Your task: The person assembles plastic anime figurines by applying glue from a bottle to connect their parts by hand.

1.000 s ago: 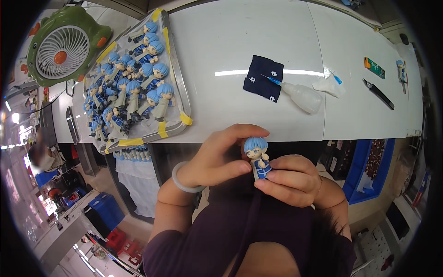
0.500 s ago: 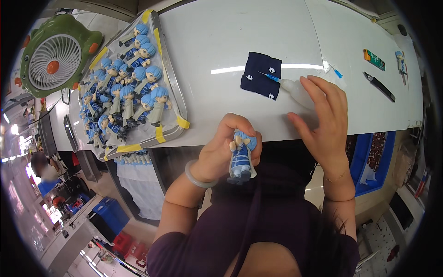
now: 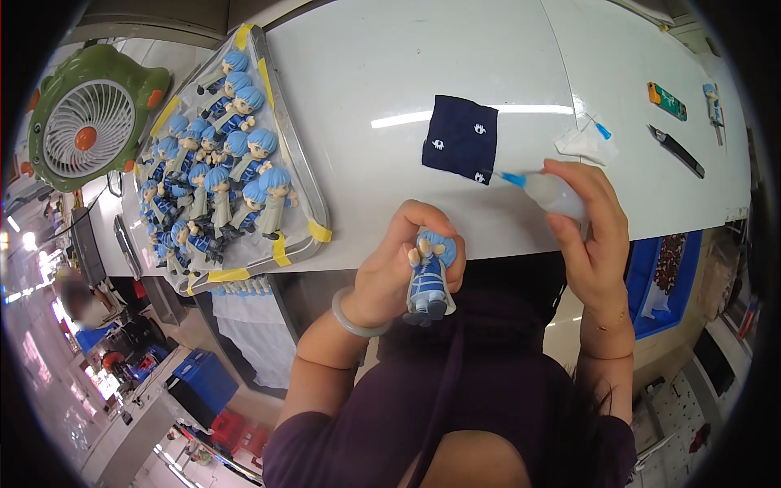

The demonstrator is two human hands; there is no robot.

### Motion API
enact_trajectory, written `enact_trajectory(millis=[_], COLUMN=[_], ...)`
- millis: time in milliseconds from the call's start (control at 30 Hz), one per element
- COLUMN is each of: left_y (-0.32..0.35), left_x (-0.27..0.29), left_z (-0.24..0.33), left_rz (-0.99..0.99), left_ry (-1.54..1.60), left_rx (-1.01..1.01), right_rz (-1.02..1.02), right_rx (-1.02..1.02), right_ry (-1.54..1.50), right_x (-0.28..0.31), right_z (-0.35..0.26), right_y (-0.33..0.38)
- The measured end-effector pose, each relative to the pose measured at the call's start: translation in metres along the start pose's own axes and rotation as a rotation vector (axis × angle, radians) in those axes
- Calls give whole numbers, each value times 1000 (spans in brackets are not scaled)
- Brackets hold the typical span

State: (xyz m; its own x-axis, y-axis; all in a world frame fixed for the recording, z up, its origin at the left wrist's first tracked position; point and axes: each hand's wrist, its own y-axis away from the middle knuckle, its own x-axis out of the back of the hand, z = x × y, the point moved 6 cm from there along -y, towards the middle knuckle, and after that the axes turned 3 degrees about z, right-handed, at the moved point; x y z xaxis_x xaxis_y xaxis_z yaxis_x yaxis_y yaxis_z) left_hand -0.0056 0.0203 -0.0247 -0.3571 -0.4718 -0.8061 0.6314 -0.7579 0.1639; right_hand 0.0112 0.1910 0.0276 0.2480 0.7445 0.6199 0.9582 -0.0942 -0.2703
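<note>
Two things held. Left hand (image 3: pixel 392 264) grasps the figurine (image 3: pixel 429 282) by its head, long axis far-to-near, feet near. Right hand (image 3: pixel 599 244) grips the squeeze bottle (image 3: pixel 558 198), far-right of the figurine — blue nozzle (image 3: pixel 513 178) pointing left toward the dark cloth (image 3: pixel 460 138).

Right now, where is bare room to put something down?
Bare: white table between the tray and dark blue cloth, and beyond the cloth. Crowded: the tray, packed with figurines, and rightward around tissue, cutter and the bottle in the right hand.

Left hand (image 3: pixel 392 262) partly hides the figurine (image 3: pixel 429 282).
</note>
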Motion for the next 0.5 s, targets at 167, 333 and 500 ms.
enact_trajectory(millis=[167,333,500], left_y=[-2,-1,-1], left_x=[1,-1,1], left_z=[-3,0,-1], left_rz=[13,40,73], left_ry=[-64,-181,-145], left_rx=[33,-51,-8], right_rz=[-134,-64,41], right_rx=[-70,-47,101], right_ry=[-253,-206,-44], right_x=[0,1,12], right_z=[-7,-1,-10], right_y=[5,11,4])
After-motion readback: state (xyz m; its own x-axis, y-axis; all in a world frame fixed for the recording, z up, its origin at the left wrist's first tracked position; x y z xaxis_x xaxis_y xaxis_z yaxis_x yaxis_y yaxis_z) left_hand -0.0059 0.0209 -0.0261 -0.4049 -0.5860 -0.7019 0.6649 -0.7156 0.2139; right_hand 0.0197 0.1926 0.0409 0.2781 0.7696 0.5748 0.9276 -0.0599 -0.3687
